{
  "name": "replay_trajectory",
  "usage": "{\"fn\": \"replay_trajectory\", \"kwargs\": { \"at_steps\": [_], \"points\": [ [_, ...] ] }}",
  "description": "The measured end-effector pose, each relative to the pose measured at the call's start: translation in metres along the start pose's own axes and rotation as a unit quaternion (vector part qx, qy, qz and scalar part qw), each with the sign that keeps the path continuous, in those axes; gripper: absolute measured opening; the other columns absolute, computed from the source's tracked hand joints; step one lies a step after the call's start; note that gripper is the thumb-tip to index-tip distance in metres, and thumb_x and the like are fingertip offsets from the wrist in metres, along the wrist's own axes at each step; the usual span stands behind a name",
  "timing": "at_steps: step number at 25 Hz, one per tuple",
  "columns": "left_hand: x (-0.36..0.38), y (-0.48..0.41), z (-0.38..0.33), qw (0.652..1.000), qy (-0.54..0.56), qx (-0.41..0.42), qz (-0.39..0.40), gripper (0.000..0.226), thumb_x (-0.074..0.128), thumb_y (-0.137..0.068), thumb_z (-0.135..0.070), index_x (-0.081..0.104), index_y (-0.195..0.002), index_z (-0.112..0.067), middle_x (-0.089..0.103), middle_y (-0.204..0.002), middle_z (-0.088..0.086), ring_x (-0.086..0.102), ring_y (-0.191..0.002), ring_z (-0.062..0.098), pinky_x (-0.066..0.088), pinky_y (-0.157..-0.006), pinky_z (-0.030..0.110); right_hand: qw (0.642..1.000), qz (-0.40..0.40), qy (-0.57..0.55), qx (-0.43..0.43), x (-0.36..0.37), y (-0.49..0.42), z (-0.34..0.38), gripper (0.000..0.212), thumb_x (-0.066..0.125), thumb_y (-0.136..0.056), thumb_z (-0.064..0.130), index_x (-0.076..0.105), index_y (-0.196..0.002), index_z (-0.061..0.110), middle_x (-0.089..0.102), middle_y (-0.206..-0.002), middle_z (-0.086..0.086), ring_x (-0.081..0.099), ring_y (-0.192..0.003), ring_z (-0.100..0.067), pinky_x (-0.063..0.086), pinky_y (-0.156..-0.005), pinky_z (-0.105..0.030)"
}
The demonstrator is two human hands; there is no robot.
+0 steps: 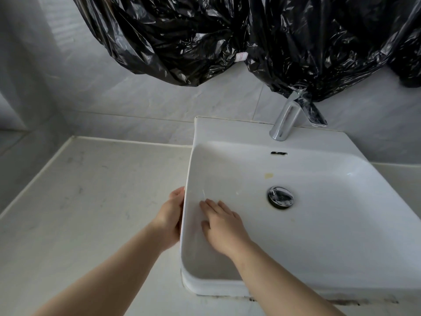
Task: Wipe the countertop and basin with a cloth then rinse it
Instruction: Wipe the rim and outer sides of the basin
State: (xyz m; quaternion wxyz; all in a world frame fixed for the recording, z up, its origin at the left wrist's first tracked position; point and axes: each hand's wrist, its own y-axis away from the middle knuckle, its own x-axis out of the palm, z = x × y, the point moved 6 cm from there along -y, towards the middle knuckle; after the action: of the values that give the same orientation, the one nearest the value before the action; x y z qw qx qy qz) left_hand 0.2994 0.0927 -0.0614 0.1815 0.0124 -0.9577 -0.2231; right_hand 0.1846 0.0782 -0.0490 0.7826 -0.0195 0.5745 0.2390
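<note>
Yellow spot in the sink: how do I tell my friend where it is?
Find the white basin with the chrome tap at its back. Inside, between the overflow slot and the metal drain plug, sits the yellow spot. It is the only yellow mark there.

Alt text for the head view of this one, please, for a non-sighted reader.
A person's right hand lies flat on the inner left wall of a white basin, and the left hand rests against its outer side by the countertop; no cloth is visible. A chrome faucet stands behind, and black plastic sheeting hangs above.
</note>
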Motion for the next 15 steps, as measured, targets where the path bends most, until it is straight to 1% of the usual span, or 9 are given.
{"fn": "replay_trajectory", "kwargs": {
  "at_steps": [1, 3, 5, 6, 7, 9, 12, 14, 15],
  "points": [
    [0.005, 0.0, -0.001, 1.0, 0.016, -0.014, 0.007, 0.039, 0.041, -0.096, -0.033, 0.051, -0.126, -0.009, 0.062, -0.114, 0.023, 0.064, -0.093, 0.033, 0.055, -0.07, 0.037, 1.0, 0.0, -0.002, 0.0, 0.0, 0.0, 0.0, 0.051, 0.032, -0.1, 0.027, 0.018, -0.15, 0.024, 0.013, -0.158, 0.008, 0.009, -0.145, -0.02, 0.013, -0.114, -0.036],
    [0.005, 0.001, 0.003, 1.0, 0.014, -0.017, 0.003, 0.04, 0.036, -0.098, -0.038, 0.055, -0.124, -0.016, 0.067, -0.107, 0.015, 0.066, -0.089, 0.027, 0.054, -0.066, 0.032, 1.0, -0.003, -0.007, -0.001, 0.0, -0.001, 0.001, 0.05, 0.031, -0.101, 0.028, 0.019, -0.15, 0.024, 0.014, -0.158, 0.008, 0.01, -0.145, -0.02, 0.014, -0.114, -0.036],
    [0.004, 0.01, 0.004, 1.0, -0.006, 0.009, 0.003, 0.039, 0.032, -0.097, -0.047, 0.056, -0.122, -0.028, 0.07, -0.084, 0.002, 0.063, -0.068, 0.02, 0.043, -0.055, 0.026, 1.0, -0.002, -0.01, 0.005, 0.001, -0.003, 0.001, 0.05, 0.03, -0.102, 0.028, 0.018, -0.15, 0.023, 0.014, -0.158, 0.007, 0.01, -0.145, -0.02, 0.013, -0.115, -0.035],
    [0.003, 0.007, 0.006, 1.0, -0.011, 0.011, 0.0, 0.039, 0.032, -0.096, -0.05, 0.057, -0.118, -0.029, 0.068, -0.073, -0.002, 0.059, -0.059, 0.016, 0.039, -0.052, 0.025, 1.0, -0.001, -0.013, 0.009, 0.0, -0.003, 0.002, 0.05, 0.029, -0.102, 0.029, 0.018, -0.15, 0.023, 0.014, -0.158, 0.007, 0.01, -0.145, -0.02, 0.013, -0.115, -0.035],
    [0.004, 0.003, 0.003, 1.0, -0.006, -0.001, -0.001, 0.041, 0.032, -0.096, -0.052, 0.058, -0.115, -0.027, 0.069, -0.071, -0.003, 0.061, -0.057, 0.016, 0.041, -0.052, 0.025, 1.0, -0.002, -0.015, 0.011, 0.0, -0.003, 0.002, 0.049, 0.029, -0.102, 0.028, 0.019, -0.15, 0.023, 0.015, -0.158, 0.007, 0.01, -0.145, -0.02, 0.013, -0.115, -0.035],
    [0.01, -0.005, -0.004, 0.999, 0.004, -0.017, 0.032, 0.047, 0.032, -0.096, -0.048, 0.063, -0.111, -0.016, 0.073, -0.086, 0.004, 0.069, -0.072, 0.019, 0.051, -0.065, 0.03, 1.0, -0.006, -0.017, 0.012, -0.001, -0.002, 0.003, 0.049, 0.03, -0.101, 0.027, 0.02, -0.149, 0.022, 0.016, -0.158, 0.007, 0.011, -0.145, -0.02, 0.014, -0.115, -0.035],
    [0.013, -0.01, -0.009, 0.999, 0.02, -0.034, 0.028, 0.048, 0.035, -0.096, -0.041, 0.063, -0.114, -0.006, 0.072, -0.094, 0.012, 0.07, -0.082, 0.024, 0.052, -0.072, 0.034, 1.0, -0.001, -0.016, 0.007, -0.001, 0.0, 0.003, 0.05, 0.031, -0.101, 0.025, 0.02, -0.149, 0.023, 0.015, -0.158, 0.008, 0.009, -0.145, -0.019, 0.014, -0.115, -0.035],
    [0.011, -0.004, 0.001, 0.998, 0.029, -0.042, 0.028, 0.046, 0.034, -0.097, -0.041, 0.062, -0.117, -0.01, 0.072, -0.096, 0.012, 0.069, -0.084, 0.024, 0.052, -0.074, 0.033, 1.0, -0.002, -0.018, 0.004, -0.002, 0.0, 0.003, 0.05, 0.031, -0.101, 0.024, 0.02, -0.149, 0.023, 0.015, -0.157, 0.008, 0.009, -0.145, -0.019, 0.013, -0.114, -0.035],
    [0.009, 0.006, 0.006, 0.999, 0.036, -0.025, 0.032, 0.043, 0.033, -0.099, -0.039, 0.062, -0.118, -0.014, 0.072, -0.089, 0.009, 0.069, -0.079, 0.02, 0.052, -0.07, 0.03, 1.0, -0.005, -0.019, 0.005, -0.002, -0.002, 0.003, 0.05, 0.031, -0.101, 0.024, 0.02, -0.149, 0.023, 0.015, -0.157, 0.008, 0.009, -0.145, -0.019, 0.013, -0.114, -0.034]
  ]
}}
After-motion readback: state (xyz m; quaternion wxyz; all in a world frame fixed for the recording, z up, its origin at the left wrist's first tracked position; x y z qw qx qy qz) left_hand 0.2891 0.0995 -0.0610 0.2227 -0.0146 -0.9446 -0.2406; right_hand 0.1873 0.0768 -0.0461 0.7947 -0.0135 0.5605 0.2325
